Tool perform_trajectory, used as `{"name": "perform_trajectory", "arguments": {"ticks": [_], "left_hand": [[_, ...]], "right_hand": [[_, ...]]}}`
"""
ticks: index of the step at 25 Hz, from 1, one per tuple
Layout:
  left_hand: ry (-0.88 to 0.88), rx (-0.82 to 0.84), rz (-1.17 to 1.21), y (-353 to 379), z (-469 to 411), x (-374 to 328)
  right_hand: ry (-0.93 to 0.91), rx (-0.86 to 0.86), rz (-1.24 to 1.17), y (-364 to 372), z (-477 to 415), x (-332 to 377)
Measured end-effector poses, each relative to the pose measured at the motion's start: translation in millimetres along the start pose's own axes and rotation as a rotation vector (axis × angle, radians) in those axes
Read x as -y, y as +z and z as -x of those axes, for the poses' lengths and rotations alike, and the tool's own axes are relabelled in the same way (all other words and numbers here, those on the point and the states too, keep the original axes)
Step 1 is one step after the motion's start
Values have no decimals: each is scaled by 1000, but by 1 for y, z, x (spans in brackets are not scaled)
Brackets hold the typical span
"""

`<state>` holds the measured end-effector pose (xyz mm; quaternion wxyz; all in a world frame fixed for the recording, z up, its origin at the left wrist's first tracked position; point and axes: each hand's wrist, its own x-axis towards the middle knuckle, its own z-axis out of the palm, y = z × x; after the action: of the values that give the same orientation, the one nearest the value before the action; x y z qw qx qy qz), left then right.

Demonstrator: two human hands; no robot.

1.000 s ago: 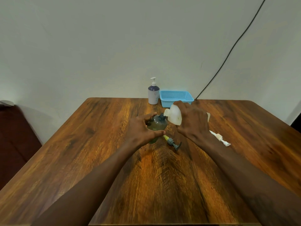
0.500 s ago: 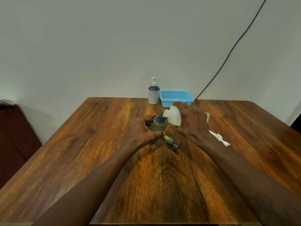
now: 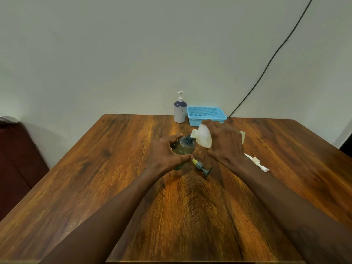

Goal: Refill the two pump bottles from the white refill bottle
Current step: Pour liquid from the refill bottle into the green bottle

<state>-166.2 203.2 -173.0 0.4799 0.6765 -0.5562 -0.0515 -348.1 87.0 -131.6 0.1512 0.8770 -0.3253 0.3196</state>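
My left hand (image 3: 165, 153) grips a dark greenish pump bottle (image 3: 184, 147) that stands upright mid-table with its pump off. My right hand (image 3: 224, 142) holds the white refill bottle (image 3: 203, 137) tipped to the left, its mouth right at the dark bottle's open neck. The dark bottle's grey pump head (image 3: 202, 167) with a yellow tube lies on the table just in front. A white pump head (image 3: 257, 162) lies to the right of my right wrist. A second pump bottle (image 3: 179, 110), white and purple with its pump on, stands at the far edge.
A light blue plastic basket (image 3: 206, 115) sits at the far edge beside the white and purple bottle. A black cable (image 3: 270, 60) runs down the wall behind it. The wooden table (image 3: 114, 178) stretches wide toward me.
Hardly anything has moved: both hands hold the same pose, with the refill bottle tipped at the dark bottle's neck.
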Motion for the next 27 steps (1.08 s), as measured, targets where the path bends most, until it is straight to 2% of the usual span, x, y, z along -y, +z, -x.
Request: {"name": "perform_trajectory", "arguments": {"ticks": [27], "left_hand": [[-6,3,-18,2,6,4]], "right_hand": [[-21,-10,9,-3,0,0]]}}
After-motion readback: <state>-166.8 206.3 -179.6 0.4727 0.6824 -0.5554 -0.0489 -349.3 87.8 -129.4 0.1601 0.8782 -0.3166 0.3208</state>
